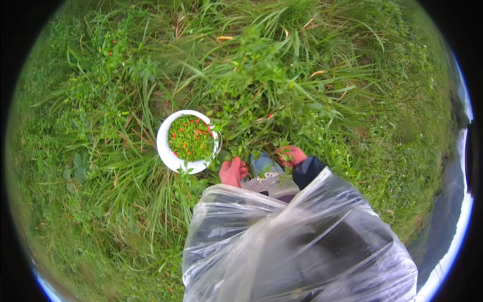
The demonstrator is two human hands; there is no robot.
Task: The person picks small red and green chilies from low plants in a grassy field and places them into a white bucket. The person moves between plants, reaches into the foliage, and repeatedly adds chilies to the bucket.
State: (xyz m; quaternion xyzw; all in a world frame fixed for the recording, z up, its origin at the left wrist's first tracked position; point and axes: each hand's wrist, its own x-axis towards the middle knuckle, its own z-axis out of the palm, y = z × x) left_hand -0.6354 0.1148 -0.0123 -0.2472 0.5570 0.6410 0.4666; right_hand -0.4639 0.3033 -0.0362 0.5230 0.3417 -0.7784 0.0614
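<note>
My left hand [233,171] is curled, fingers bent inward, among chilli plant stems just right of the bucket. Whether anything is between its fingers I cannot make out. My right hand [293,155] has its fingers bent against a leafy plant sprig [282,145]; leaves cover the fingertips, so a grip cannot be confirmed. A white plastic bucket [163,145] stands in the grass to the left of both hands. Small chilli peppers [188,139], mostly green with several red ones, fill much of it. Leaves hang over the bucket's right side.
Clear plastic rainwear [286,241] covers my body and arms. A dark sleeve [308,171] shows at my right wrist. Below my hands are a checked cloth [264,183] and blue fabric [264,164]. Long grass [151,188] and low plants surround me; red chillies [110,53] dot plants at upper left.
</note>
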